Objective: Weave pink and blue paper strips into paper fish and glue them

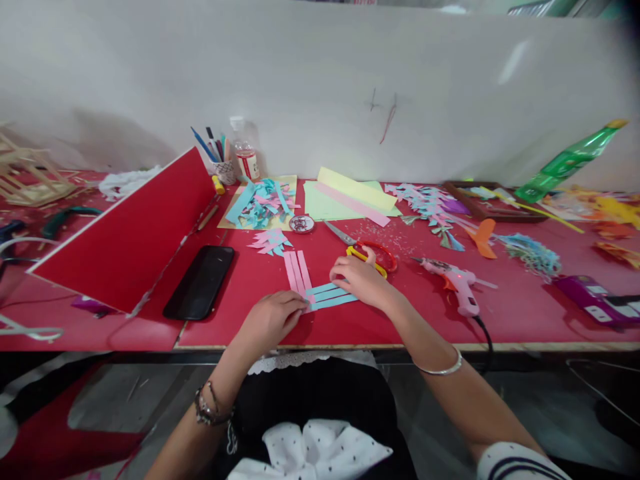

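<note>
Pink paper strips [299, 272] and blue paper strips [327, 295] meet at a right angle, crossing in a small woven corner. My left hand [273, 319] has its fingers pressed together on that corner. From the right, my right hand [367, 280] pinches the upper side of the blue strips, one finger raised. Just beyond it lie scissors [383, 252] with red and yellow handles, partly hidden by the hand. A pink hot glue gun [457, 283] rests to the right, its red light showing.
A black phone [199, 283] and a standing red board [130, 227] are at the left. Behind lie blue and pink paper scraps [265, 203], paper sheets [350, 193] and a small round dish [302, 224]. A green bottle [570, 161] leans at the right, beyond a purple power strip [595, 300].
</note>
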Motion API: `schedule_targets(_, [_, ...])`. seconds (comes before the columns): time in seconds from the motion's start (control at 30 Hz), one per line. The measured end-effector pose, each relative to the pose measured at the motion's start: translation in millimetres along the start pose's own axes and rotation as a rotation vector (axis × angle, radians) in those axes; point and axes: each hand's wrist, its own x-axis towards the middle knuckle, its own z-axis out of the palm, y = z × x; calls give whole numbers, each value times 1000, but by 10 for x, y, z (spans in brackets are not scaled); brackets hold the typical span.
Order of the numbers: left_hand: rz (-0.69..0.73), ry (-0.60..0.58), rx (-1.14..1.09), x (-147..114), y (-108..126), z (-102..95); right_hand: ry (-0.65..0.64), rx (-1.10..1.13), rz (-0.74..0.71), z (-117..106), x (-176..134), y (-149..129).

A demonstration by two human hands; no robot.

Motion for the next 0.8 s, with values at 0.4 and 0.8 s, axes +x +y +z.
schedule_targets(0.4, [-34,19,-67,-38,-2,2,-118,135,-11,-45,24,0])
schedule_targets(0.8, [-222,68,-85,269,52,-87,-84,376,-65,-239,149,-180])
